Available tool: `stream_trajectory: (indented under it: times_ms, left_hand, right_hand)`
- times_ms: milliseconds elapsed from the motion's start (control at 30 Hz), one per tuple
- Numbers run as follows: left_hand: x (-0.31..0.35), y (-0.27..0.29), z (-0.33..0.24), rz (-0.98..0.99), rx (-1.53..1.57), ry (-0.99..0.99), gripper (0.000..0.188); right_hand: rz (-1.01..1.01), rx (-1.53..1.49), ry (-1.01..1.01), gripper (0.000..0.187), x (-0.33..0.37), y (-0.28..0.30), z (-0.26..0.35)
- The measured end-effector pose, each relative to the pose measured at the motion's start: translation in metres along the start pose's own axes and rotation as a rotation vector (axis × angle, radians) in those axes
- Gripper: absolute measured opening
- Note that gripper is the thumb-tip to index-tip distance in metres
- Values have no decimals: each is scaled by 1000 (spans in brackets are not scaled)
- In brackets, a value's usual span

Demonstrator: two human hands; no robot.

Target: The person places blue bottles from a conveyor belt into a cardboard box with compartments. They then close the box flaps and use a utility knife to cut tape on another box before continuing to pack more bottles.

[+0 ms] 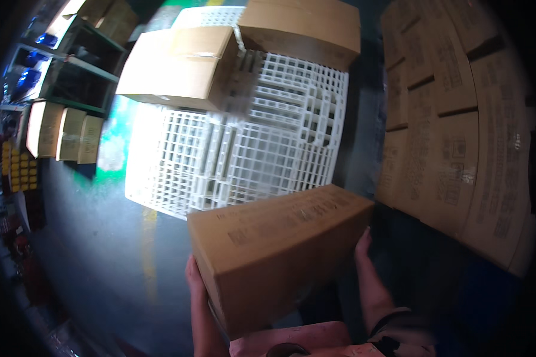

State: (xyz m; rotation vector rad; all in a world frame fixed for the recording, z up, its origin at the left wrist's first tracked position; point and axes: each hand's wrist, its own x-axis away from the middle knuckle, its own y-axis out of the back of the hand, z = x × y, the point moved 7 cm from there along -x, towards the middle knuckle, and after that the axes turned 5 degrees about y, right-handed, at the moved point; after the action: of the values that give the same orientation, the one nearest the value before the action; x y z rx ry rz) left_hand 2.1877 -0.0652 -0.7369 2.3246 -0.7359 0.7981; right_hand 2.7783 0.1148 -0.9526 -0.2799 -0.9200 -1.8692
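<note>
Between my two hands I hold a long brown cardboard box [280, 244], tilted, with dark print on its upper face. My left hand [193, 275] presses against its left end, fingers partly hidden by the box. At the opposite end, my right hand [363, 243] grips near the right corner. Just beyond the held box lies a white plastic grid pallet [262, 157]. Two other cardboard boxes rest on that pallet: one box [173, 65] at its far left and another box [304, 27] at its far right.
Tall stacks of cardboard boxes [446, 154] line the right side. Shelving [83, 68] stands at the far left, with several upright cartons [65, 132] by it. Yellow items [19, 166] sit at the left edge. The dark floor [101, 232] carries a yellow line.
</note>
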Motion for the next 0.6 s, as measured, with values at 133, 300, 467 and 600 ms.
stream_trajectory:
  times_ms: [133,300,467,600]
  left_hand:
    - [62,96,-40,-82,59,43,38]
    - [150,219,-79,-153,-14,-168,42]
    - [185,309,-76,-97,78,-162,48]
    - [201,371,-64,-32,173,-273,47]
  right_hand:
    - [105,27,-123,59,71,2,-2]
    - [239,143,-44,58,177,-26,40]
    - [305,306,99,57,302,-46,105]
    - [318,396,214,56,399,-55,145]
